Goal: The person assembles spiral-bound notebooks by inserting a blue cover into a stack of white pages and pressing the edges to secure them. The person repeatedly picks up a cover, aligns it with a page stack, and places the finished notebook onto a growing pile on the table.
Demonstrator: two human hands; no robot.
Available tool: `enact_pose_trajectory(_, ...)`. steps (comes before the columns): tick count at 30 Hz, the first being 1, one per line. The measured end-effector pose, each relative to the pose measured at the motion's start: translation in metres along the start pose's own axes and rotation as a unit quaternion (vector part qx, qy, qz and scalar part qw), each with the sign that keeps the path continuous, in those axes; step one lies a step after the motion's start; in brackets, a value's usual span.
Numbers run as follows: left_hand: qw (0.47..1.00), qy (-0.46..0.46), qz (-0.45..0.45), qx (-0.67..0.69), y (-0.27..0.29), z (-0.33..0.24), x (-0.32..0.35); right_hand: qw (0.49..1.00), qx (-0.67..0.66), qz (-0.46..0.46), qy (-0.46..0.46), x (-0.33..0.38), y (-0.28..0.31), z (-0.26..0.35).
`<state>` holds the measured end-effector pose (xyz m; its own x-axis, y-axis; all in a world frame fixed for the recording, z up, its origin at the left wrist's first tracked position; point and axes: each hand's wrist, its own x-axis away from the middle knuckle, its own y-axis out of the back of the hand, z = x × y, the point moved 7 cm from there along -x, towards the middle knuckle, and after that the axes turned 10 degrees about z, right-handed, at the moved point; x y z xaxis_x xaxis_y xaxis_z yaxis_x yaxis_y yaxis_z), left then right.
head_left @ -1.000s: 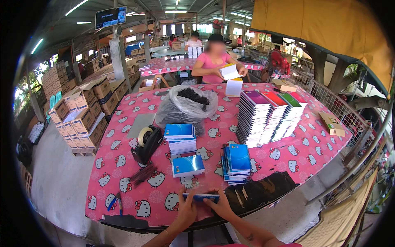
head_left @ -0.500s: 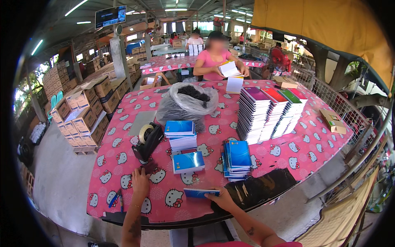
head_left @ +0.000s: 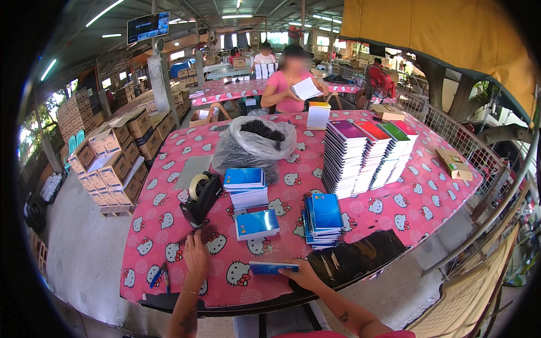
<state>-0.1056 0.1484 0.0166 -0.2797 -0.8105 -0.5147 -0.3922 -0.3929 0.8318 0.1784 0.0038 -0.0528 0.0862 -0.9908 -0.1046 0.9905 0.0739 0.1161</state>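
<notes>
Blue-covered notebook (head_left: 265, 268) at the near side of a large table (head_left: 248, 296) in pink cat-print cloth, before a blue spiral-notebook stack (head_left: 325, 213) and a black tape dispenser (head_left: 207, 198). The right hand (head_left: 304, 275) pinches the notebook's right end; the left hand (head_left: 196, 256) has its fingers at a dark bundle (head_left: 209, 231), whether gripping it cannot be told.

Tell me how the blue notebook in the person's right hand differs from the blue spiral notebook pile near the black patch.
The blue notebook is thin and held in the right hand; the blue spiral notebook pile is thicker and untouched. The notebook's long side runs left to right; the pile's top cover points lengthwise away from the person. Both show blue covers.
</notes>
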Motion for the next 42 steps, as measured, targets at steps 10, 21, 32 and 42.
enact_pose_trajectory(10, 0.857, 0.087, 0.201, 0.467, -0.020, -0.106, 0.079, 1.000, -0.017, -0.014, 0.014, -0.003, 0.000, -0.011)
enact_pose_trajectory(21, 0.946, -0.045, 0.105, 0.303, 0.035, -0.095, 0.042, 0.999, 0.037, -0.002, 0.030, -0.005, -0.003, -0.013)
enact_pose_trajectory(32, 0.941, -0.073, 0.120, 0.309, 0.027, -0.093, 0.047, 0.999, -0.040, -0.011, 0.026, -0.006, -0.001, -0.010)
enact_pose_trajectory(42, 0.942, -0.053, 0.147, 0.298, 0.016, -0.083, 0.044, 0.999, -0.002, 0.000, 0.042, -0.005, -0.002, -0.002)
